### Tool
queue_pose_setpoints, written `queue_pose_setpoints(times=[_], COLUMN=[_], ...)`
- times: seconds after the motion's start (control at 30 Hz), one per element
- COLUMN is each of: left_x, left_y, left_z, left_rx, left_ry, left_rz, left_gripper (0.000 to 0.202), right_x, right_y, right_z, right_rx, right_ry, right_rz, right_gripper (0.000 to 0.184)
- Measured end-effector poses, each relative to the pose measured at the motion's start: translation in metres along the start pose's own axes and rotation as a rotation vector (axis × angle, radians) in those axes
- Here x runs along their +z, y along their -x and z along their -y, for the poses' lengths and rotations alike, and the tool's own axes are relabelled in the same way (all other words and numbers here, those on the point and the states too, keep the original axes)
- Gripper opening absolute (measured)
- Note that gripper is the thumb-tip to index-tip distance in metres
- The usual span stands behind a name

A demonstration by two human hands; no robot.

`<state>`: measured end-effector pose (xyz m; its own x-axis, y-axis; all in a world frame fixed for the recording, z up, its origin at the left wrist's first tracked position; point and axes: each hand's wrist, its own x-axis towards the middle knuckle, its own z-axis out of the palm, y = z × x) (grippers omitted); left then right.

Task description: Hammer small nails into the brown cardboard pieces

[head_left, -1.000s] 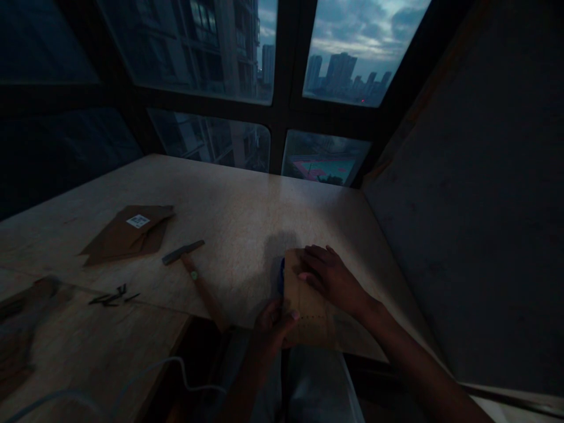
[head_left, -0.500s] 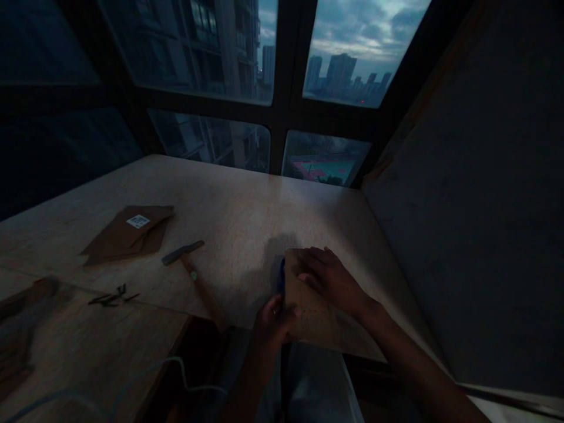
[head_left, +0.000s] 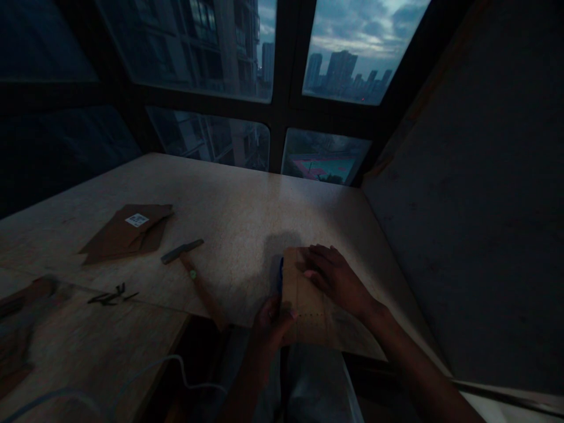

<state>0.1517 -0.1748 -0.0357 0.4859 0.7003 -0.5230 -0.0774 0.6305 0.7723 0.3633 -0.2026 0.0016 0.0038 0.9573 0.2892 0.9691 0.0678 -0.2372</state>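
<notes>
A flat brown piece [head_left: 304, 296], with a row of small holes across its lower half, is held over the near table edge, above my lap. My left hand [head_left: 273, 323] grips its lower left edge, thumb on top and fingers beneath. Flat across its upper right part lies my right hand [head_left: 337, 276], fingers stretched and touching the surface. From behind its left edge peeks a blue object [head_left: 281, 273], mostly hidden. The light is too dim to tell whether the brown piece is leather or cardboard.
A hammer [head_left: 202, 294] with a wooden handle lies left of my hands. Beyond it are stacked brown sheets [head_left: 118, 232] with a white label. Several dark slim pieces [head_left: 108, 298] lie nearer, and a pale cable [head_left: 180, 370] loops below. Windows [head_left: 211, 135] and a wall [head_left: 476, 205] border the table.
The brown piece has turned slightly and shifted left, and its row of holes shows more fully. My right hand has slid a little to the right across it.
</notes>
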Motion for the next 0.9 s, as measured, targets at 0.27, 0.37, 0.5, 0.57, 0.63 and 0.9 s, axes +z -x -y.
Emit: queue_pose_setpoints(times=[0.27,0.37,0.5,0.57,0.63,0.9], left_x=[-0.006,-0.008,-0.009,-0.012,-0.017,-0.080], left_y=[-0.005,-0.008,-0.011,-0.013,-0.014,0.002], left_z=[0.007,0.009,0.015,0.021,0.028,0.021], left_rx=[-0.006,-0.017,-0.001,0.036,0.088,0.351], left_ry=[0.016,-0.006,0.009,0.028,0.035,0.124], left_rz=[0.000,0.003,-0.006,-0.053,-0.102,-0.435], left_gripper=[0.064,0.065,0.065,0.067,0.066,0.058], right_x=[-0.006,-0.007,-0.010,-0.012,-0.017,-0.012], right_y=[0.001,0.001,0.004,0.007,0.012,0.042], right_z=[0.003,0.005,0.005,0.006,0.010,0.085], right_rx=[-0.015,-0.025,-0.064,-0.084,-0.109,-0.192], right_ry=[0.018,0.022,0.020,-0.002,-0.014,-0.219], right_rz=[-0.029,-0.043,-0.059,-0.087,-0.150,-0.146], right_gripper=[0.042,0.041,0.039,0.040,0.041,0.056])
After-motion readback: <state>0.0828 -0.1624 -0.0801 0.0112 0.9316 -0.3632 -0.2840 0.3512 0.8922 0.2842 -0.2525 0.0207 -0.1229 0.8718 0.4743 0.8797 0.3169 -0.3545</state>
